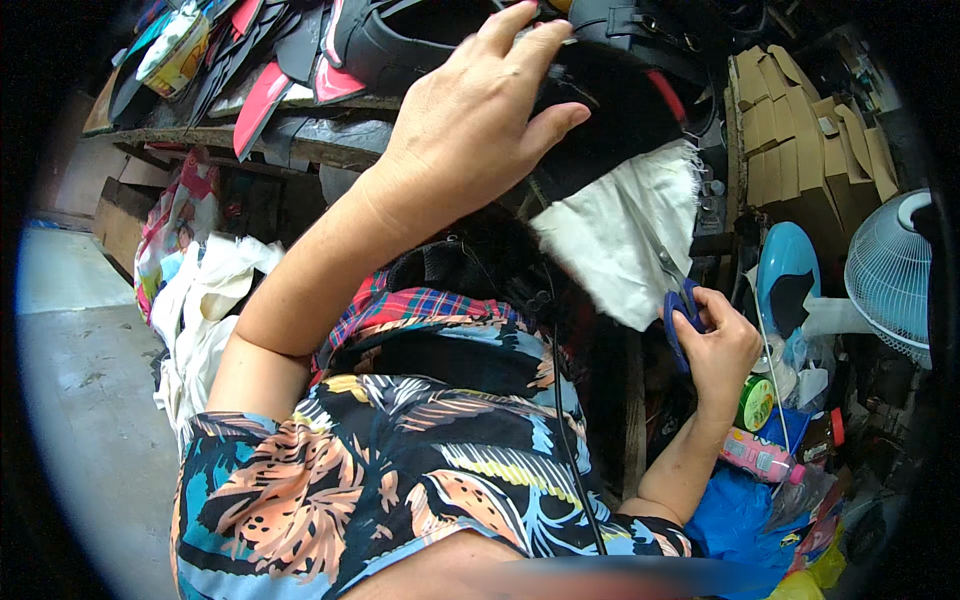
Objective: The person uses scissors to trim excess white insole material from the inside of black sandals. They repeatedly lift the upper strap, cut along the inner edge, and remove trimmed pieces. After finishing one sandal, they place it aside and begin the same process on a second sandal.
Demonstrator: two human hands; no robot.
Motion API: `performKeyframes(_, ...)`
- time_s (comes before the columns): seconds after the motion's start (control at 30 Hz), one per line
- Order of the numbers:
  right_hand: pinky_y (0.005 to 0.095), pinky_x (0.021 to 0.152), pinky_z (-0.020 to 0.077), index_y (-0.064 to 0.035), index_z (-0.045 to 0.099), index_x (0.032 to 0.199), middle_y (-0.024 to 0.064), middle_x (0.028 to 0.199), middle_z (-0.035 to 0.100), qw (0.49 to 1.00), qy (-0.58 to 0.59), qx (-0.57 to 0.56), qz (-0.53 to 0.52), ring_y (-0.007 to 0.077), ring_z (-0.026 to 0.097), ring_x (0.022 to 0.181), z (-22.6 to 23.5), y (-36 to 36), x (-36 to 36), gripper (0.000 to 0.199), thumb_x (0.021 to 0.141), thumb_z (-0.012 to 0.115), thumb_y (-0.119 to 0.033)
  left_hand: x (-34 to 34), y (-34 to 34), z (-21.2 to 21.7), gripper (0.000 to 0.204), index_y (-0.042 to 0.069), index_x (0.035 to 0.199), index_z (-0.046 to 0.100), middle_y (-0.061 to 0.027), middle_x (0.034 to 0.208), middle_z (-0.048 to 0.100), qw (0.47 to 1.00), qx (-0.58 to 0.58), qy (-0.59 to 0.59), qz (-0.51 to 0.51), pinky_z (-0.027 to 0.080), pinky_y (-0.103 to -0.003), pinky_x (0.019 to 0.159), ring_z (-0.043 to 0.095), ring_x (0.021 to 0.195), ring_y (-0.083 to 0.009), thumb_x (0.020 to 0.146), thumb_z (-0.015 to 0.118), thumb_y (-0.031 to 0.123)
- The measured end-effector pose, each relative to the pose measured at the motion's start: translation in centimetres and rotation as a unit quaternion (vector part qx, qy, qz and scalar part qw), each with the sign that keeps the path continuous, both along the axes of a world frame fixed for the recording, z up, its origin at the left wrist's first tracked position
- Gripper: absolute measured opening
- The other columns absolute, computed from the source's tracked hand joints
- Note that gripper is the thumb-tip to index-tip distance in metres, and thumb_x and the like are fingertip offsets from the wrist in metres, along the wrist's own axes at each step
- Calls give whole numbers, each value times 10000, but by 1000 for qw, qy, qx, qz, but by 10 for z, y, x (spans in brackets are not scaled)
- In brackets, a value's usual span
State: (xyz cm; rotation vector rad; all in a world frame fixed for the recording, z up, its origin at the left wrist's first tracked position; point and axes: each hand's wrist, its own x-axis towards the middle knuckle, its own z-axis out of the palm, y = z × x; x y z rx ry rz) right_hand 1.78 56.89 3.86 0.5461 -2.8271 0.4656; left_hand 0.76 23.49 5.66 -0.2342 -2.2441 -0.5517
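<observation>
My left hand (480, 120) is raised and grips the top of a black fabric piece (610, 110) with white lining cloth (625, 235) hanging from it. My right hand (715, 350) holds blue-handled scissors (680, 310), whose blades point up into the frayed right edge of the white cloth. The fabric hangs in front of me, above a red plaid cloth (420, 305) lying on my lap.
A shelf (200, 135) at the upper left carries red and black cut shoe pieces. Folded cardboard boxes (800, 130) stack at the upper right, beside a white fan (890, 275). Bottles and a green jar (757, 403) sit lower right. White bags (215, 290) lie left.
</observation>
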Motion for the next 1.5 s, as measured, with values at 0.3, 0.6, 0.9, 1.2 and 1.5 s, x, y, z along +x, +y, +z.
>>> performKeyframes(0.3,425,604,480,-103,747,990,101,717,683,996,58,41,-60,299,664,657,14,0,-10,342,708,847,-269,-69,40,-11,330,71,1194,668,-105,1252,640,962,-165,-154,-155,546,-397,929,645,1102,-320,864,659,71)
performKeyframes(0.6,417,664,494,-123,742,984,85,761,691,985,137,108,-7,280,665,715,28,-7,-14,349,703,848,-299,-75,54,-30,233,79,1024,756,-97,1196,646,974,-194,-73,-90,556,-355,927,634,1092,-261,819,648,52)
performKeyframes(0.9,371,679,484,-109,697,928,59,755,683,953,196,220,77,240,656,732,43,-31,-30,362,675,865,-305,-77,54,-33,250,22,1060,712,-120,1197,629,978,-179,-36,-96,545,-338,912,627,1054,-258,831,614,43)
performKeyframes(1.2,412,671,498,-138,724,991,84,766,682,965,167,198,42,288,656,722,55,-15,-20,380,666,868,-272,-76,55,-36,294,16,1087,705,-121,1229,599,982,-153,-51,-103,542,-341,922,581,1093,-269,799,661,54)
performKeyframes(1.5,382,691,470,-108,711,944,59,809,702,960,195,193,63,243,655,761,56,-18,-26,360,676,858,-297,-76,58,-29,248,6,1030,742,-104,1262,571,972,-203,-87,-74,558,-313,879,551,1104,-254,811,654,85)
